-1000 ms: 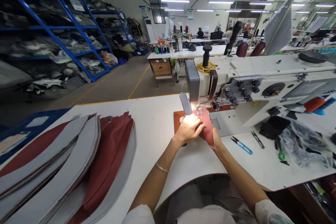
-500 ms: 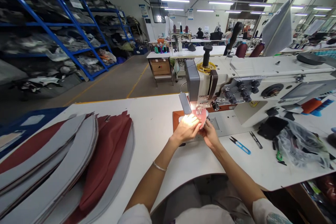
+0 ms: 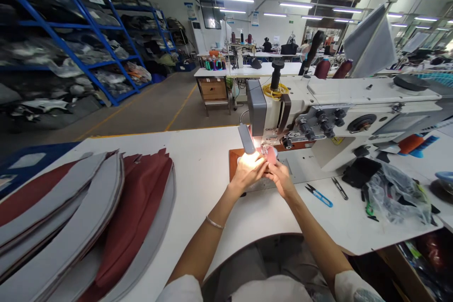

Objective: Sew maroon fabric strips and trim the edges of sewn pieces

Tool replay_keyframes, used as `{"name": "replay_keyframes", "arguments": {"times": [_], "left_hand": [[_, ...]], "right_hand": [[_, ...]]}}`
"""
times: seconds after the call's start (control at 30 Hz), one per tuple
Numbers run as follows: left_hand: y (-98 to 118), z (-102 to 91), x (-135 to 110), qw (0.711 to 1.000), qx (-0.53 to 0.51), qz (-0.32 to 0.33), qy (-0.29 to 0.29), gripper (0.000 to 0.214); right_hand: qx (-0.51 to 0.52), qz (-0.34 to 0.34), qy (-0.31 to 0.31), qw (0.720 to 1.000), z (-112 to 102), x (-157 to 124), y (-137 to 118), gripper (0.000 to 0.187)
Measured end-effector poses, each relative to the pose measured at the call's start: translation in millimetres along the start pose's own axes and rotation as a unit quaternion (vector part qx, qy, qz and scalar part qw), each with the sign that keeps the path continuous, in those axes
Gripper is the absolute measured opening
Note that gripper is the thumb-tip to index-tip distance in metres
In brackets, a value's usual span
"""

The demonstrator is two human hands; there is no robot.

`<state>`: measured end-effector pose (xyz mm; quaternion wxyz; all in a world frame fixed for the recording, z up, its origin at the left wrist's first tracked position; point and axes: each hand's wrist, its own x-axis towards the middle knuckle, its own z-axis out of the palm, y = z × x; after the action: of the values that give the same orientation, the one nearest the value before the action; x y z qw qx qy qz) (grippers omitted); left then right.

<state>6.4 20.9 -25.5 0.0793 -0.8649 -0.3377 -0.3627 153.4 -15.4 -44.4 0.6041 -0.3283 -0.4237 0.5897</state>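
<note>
Fabric, a small dark-red piece (image 3: 271, 155), was held at the needle of the white industrial sewing machine (image 3: 318, 104), under its small grey lamp (image 3: 245, 138). It was grasped from both sides: the left hand (image 3: 249, 170) was curled over it and the right hand (image 3: 281, 179) pinched its near edge, apparently to keep it flat and aligned. Blue-handled thread snips (image 3: 319, 195) lay within reach on the white table (image 3: 205, 170); curved red and grey panels (image 3: 106, 207) were stacked at the left.

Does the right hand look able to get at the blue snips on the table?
Probably yes: the snips lie beside the right hand on bare table, though it is pinching red fabric.
</note>
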Motion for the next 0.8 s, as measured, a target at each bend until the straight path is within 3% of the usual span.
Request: {"name": "replay_keyframes", "arguments": {"times": [0.07, 0.13, 0.23, 0.43, 0.67, 0.8], "left_hand": [[-2, 4.3, -1, 1.0, 0.01, -0.004, 0.008, 0.025], [-4, 7.1, -4, 1.0, 0.013, -0.003, 0.017, 0.022], [-8, 7.6, -7, 0.999, -0.006, 0.01, 0.032, 0.019], [-13, 2.4, -6, 0.998, -0.051, 0.0, 0.047, 0.018], [-21, 8.0, 1, 0.992, -0.089, -0.054, 0.065, 0.017], [-25, 15.8, 0, 0.988, -0.11, -0.079, 0.068, 0.017]], "right_hand": [[-0.117, -0.037, 0.073, 0.99, 0, 5, -4, 0.034], [-0.251, -0.081, 0.127, 0.956, 1, 12, -7, 0.027], [-0.374, -0.106, 0.132, 0.912, 0, 18, -11, 0.017], [-0.48, -0.138, 0.149, 0.853, -5, 28, -13, 0.014], [-0.556, -0.128, 0.173, 0.803, -6, 42, -12, 0.019], [-0.574, -0.116, 0.176, 0.791, -3, 43, -15, 0.021]]}}
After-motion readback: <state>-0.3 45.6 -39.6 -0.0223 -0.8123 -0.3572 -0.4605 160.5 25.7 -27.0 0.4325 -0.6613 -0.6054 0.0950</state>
